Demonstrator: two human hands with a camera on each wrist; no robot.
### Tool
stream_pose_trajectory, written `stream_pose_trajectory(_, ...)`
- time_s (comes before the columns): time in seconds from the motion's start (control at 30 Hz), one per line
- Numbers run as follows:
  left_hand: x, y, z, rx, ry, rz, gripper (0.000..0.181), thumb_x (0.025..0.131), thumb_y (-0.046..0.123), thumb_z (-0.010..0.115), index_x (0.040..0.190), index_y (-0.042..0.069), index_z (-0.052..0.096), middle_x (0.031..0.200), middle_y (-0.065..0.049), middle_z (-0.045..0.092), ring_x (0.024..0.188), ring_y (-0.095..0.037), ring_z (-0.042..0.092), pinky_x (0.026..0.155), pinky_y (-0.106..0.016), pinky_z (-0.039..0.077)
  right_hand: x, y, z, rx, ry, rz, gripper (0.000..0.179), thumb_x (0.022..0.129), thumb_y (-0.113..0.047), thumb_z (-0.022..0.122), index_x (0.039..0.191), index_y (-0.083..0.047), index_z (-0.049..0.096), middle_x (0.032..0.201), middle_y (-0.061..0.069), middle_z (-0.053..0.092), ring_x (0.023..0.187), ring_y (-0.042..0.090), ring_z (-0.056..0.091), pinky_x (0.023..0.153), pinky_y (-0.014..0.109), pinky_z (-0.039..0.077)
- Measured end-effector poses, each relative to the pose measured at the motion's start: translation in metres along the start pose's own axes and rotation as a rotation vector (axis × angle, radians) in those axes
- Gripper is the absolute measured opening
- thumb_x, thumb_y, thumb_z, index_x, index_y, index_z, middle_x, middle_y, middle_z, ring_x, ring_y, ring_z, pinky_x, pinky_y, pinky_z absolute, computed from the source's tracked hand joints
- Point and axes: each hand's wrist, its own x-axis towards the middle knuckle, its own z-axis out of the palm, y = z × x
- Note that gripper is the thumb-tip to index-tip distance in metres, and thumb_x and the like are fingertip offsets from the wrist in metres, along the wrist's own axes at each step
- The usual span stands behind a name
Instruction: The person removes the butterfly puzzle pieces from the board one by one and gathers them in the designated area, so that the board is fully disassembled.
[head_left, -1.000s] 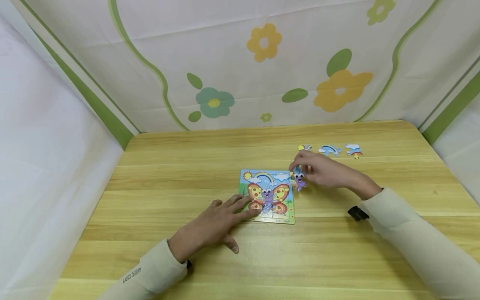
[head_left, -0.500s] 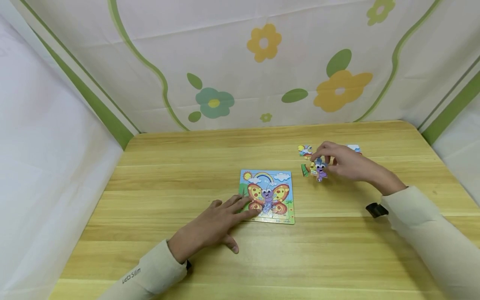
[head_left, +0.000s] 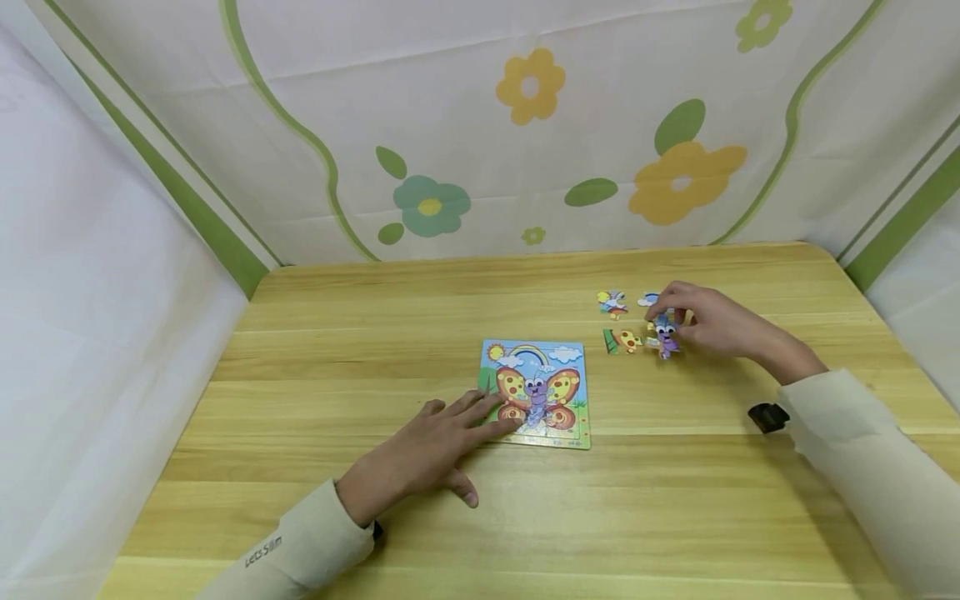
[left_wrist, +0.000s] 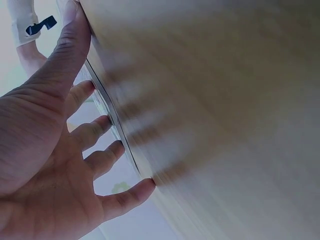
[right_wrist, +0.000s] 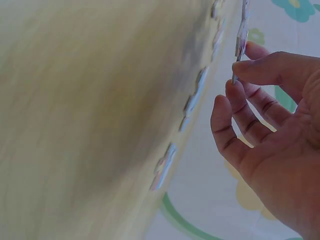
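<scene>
A square butterfly jigsaw board (head_left: pixel 584 417) lies on the table in the head view. My left hand (head_left: pixel 431 446) rests its spread, straight fingers on the board's lower left part. Up and to the right, my right hand (head_left: pixel 723 325) pinches a puzzle piece (head_left: pixel 664 340) bearing a purple butterfly face between thumb and fingers. In the right wrist view this held piece (right_wrist: pixel 242 35) is edge-on, raised off the tabletop. Near it lie a sun piece (head_left: pixel 611 302), a yellow wing piece (head_left: pixel 622 341) and a rainbow piece (head_left: pixel 647 298), partly hidden by the hand.
The wooden table (head_left: pixel 337 350) runs back to a white cloth wall (head_left: pixel 480 150) printed with flowers. Another cloth wall (head_left: pixel 112 333) stands at the left. A black object (head_left: pixel 768 417) shows beside the right sleeve.
My right hand has carried the face piece away from the board, rightward, to the loose pieces. The wing piece has come into sight. My left hand has stayed in place.
</scene>
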Motion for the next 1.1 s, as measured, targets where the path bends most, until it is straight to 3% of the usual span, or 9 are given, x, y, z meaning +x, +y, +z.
stream_pose_trajectory(0.3, -0.001, 0.000, 0.000, 0.003, 0.002, 0.004, 0.110, 0.069, 0.056, 0.082, 0.165, 0.032, 0.034, 0.175, -0.006, 0.024, 0.160, -0.035, 0.027, 0.109, -0.066, 0.044, 0.003, 0.014, 0.004, -0.017, -0.018, 0.029, 0.046, 0.086, 0.020, 0.058, 0.117, -0.008, 0.077, 0.116, 0.009, 0.064, 0.088, 0.024, 0.050, 0.070, 0.027, 0.043)
stream_pose_trajectory(0.7, -0.001, -0.001, 0.002, 0.039, 0.019, 0.015, 0.112, 0.069, 0.058, 0.082, 0.166, 0.032, 0.033, 0.175, -0.005, 0.025, 0.160, -0.035, 0.029, 0.108, -0.063, 0.046, 0.007, 0.015, 0.008, -0.037, -0.020, 0.016, 0.046, 0.083, 0.024, 0.058, 0.111, -0.006, 0.078, 0.113, 0.011, 0.065, 0.087, 0.023, 0.050, 0.069, 0.025, 0.043)
stream_pose_trajectory(0.9, 0.000, -0.002, 0.002, 0.054, 0.027, 0.024, 0.112, 0.069, 0.059, 0.081, 0.166, 0.031, 0.033, 0.175, -0.005, 0.026, 0.159, -0.034, 0.030, 0.107, -0.062, 0.047, 0.008, 0.016, 0.009, -0.083, -0.017, -0.010, 0.045, 0.083, 0.024, 0.060, 0.111, -0.007, 0.078, 0.114, 0.009, 0.066, 0.091, 0.021, 0.054, 0.072, 0.027, 0.049)
stream_pose_trajectory(1.1, -0.001, -0.001, 0.002, 0.050, 0.020, 0.017, 0.112, 0.069, 0.058, 0.082, 0.166, 0.031, 0.033, 0.175, -0.005, 0.026, 0.160, -0.034, 0.029, 0.108, -0.063, 0.047, 0.009, 0.018, 0.010, -0.119, -0.007, -0.038, 0.042, 0.085, 0.022, 0.063, 0.110, -0.008, 0.078, 0.114, 0.008, 0.068, 0.095, 0.022, 0.062, 0.079, 0.036, 0.056)
